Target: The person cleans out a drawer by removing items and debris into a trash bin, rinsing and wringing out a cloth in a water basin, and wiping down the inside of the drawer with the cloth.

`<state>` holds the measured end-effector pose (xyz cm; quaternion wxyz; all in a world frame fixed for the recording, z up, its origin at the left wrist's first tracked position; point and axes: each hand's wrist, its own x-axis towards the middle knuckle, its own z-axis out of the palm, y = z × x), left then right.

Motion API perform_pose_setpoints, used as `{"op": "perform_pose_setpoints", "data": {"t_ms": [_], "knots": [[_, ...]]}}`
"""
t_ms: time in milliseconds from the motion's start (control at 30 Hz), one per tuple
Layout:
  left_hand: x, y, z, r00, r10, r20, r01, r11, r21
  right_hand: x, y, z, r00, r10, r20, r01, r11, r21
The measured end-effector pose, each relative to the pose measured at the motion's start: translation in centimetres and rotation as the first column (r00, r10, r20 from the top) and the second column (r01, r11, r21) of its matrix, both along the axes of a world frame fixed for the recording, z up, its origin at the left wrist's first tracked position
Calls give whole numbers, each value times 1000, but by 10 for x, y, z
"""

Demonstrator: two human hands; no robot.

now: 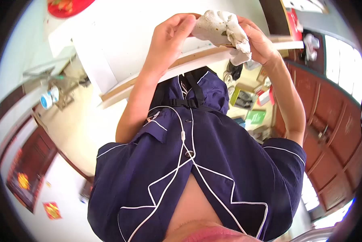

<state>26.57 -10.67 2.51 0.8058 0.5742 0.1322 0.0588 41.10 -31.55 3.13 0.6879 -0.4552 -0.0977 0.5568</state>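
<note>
A pale, lumpy, irregular piece (219, 30) with small brownish specks and a ragged right side is held up between both hands, above the white table (128, 36). My left hand (173, 36) pinches its left end, thumb in front. My right hand (257, 40) holds the right side from behind, its fingers partly hidden by the piece. What the piece is made of cannot be told.
The table's front edge (181, 64) runs across near my body. A red dish (68, 6) lies at the top left. Below the table on the right are boxes and a green item (256, 117). Brown cabinets (326, 133) stand at the right.
</note>
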Motion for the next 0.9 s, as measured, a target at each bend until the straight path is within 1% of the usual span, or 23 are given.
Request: {"op": "perform_pose_setpoints", "data": {"t_ms": [33,67,133,233,267,300,333,400,433,467,500,533,567,633,667,700,767,833,900], "knots": [[-2,-5,2,999,-23,36,21,998,51,-16,-10,2,995,-92,-30,92,996,15],[-2,-9,11,998,-64,2,64,998,30,-28,-15,6,994,-98,-47,102,991,89],[-1,-25,18,983,-184,10,183,982,35,-59,-35,4,962,-241,-125,257,958,130],[3,-53,16,931,-365,13,364,930,50,-103,-69,-16,884,-398,-244,452,861,235],[3,-68,14,926,-378,23,378,926,-6,-120,-79,-24,844,-450,-291,523,812,260],[1,-81,9,921,-389,24,390,919,-63,-137,-87,-32,782,-509,-360,608,749,263],[1,-89,-3,893,-449,46,450,892,-32,-154,-95,-39,742,-551,-381,660,700,272],[-4,-113,-16,835,-550,25,551,834,-25,-188,-108,-52,658,-614,-436,750,587,306],[-8,-125,-23,798,-603,7,603,797,-23,-206,-114,-64,594,-657,-464,803,518,295],[-13,-138,-31,768,-640,-5,640,768,16,-225,-120,-69,528,-711,-464,849,459,263],[-19,-151,-36,733,-680,-14,680,733,19,-244,-125,-71,458,-758,-465,889,396,230],[-26,-163,-40,684,-727,-54,729,684,24,-262,-128,-73,332,-821,-464,943,305,135],[-34,-175,-45,631,-770,-94,775,631,30,-282,-134,-81,284,-833,-475,959,251,133],[-52,-200,-57,539,-833,-121,841,540,33,-321,-147,-102,271,-786,-556,961,183,209],[-64,-214,-62,499,-856,-134,867,495,65,-341,-147,-102,132,-822,-553,988,67,136],[-76,-227,-67,457,-877,-145,889,448,95,-361,-153,-112,107,-821,-562,986,14,168],[-102,-255,-84,352,-922,-163,934,335,126,-405,-161,-129,-33,-828,-559,992,-97,85],[-131,-273,-104,255,-949,-187,962,229,150,-447,-162,-151,-97,-807,-582,978,-187,97],[-158,-291,-125,149,-947,-284,971,86,224,-485,-160,-165,-168,-752,-637,960,-270,67]]}}
